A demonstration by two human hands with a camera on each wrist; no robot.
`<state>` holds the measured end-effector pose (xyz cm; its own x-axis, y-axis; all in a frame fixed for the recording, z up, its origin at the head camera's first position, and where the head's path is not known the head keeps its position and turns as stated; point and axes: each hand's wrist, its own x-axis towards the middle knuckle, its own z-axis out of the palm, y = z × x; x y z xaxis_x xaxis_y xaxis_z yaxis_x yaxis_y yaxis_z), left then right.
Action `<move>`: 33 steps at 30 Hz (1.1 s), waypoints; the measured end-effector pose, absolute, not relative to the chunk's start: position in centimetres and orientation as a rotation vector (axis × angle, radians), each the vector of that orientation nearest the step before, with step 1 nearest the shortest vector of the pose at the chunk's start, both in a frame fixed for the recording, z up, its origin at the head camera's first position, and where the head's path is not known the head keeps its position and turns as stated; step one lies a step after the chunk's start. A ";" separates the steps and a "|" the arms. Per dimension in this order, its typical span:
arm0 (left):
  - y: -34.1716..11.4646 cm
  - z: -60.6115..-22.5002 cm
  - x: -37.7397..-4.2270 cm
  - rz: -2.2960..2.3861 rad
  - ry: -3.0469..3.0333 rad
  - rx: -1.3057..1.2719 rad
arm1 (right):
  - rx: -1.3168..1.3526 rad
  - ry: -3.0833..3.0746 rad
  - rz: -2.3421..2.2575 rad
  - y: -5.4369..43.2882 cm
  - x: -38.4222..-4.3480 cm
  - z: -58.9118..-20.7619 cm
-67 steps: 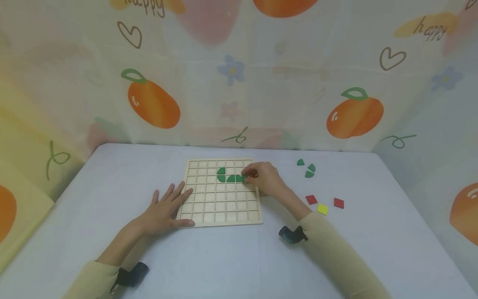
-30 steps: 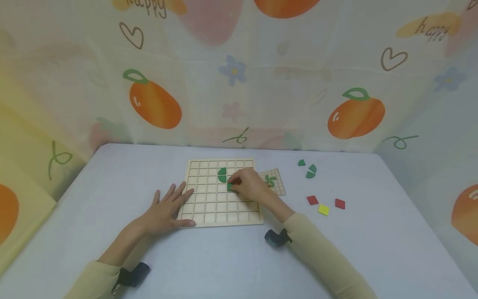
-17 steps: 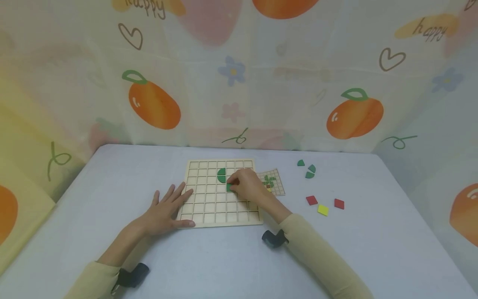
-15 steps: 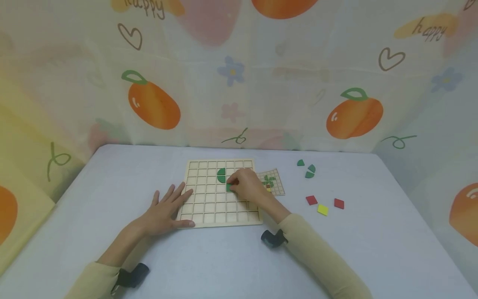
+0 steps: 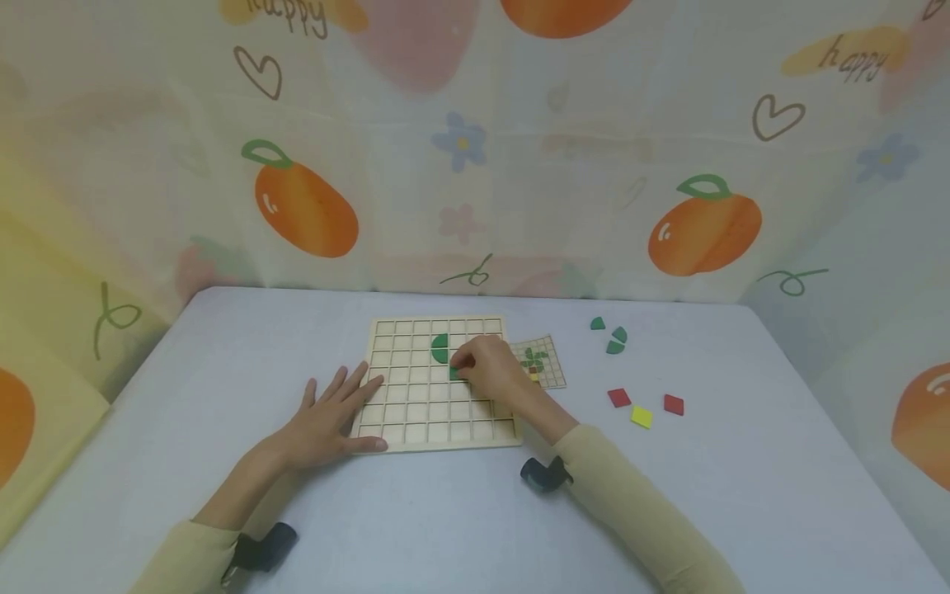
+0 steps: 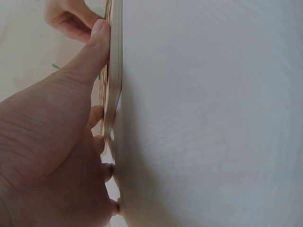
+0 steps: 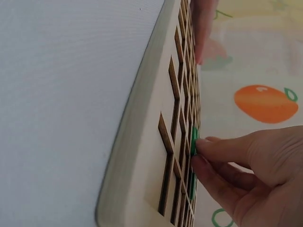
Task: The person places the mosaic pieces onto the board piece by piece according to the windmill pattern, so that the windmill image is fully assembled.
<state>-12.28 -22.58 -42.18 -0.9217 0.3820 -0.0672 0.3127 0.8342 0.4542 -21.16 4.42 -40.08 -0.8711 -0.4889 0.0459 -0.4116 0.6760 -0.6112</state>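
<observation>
The wooden grid board (image 5: 416, 411) lies flat on the table. My left hand (image 5: 321, 425) rests spread at its left edge, thumb and a fingertip on the frame; the left wrist view shows the thumb (image 6: 90, 56) along the board's edge. My right hand (image 5: 491, 367) is over the middle of the board, thumb and forefinger pinching a green tile (image 5: 454, 374) at a cell; the fingers hide most of it. Two green quarter-circle tiles (image 5: 441, 348) sit in cells just up and left. In the right wrist view, the fingertips meet a green tile (image 7: 194, 137) low in the grid.
A small pattern card (image 5: 552, 363) with a green, red and yellow design lies right of the board, partly behind my right hand. Farther right are 3 green quarter-circles (image 5: 615, 347), two red tiles (image 5: 674, 404) and a yellow tile (image 5: 641, 417). A printed curtain (image 5: 519, 165) stands behind the table.
My right hand has come left and nearer from the board's upper right, uncovering the pattern card. Its fingers have stayed at the same cell for the last second. The left hand has kept its place.
</observation>
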 end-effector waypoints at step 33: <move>-22.4 -41.9 -12.1 0.682 2.849 0.547 | -0.631 2.876 -0.890 12.2 -23.4 -37.3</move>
<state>-12.15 -22.41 -41.90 -0.9201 0.3854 -0.0697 0.3121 0.8289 0.4642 -23.36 12.18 -37.28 -0.9139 -0.4018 0.0576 -0.3641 0.7487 -0.5539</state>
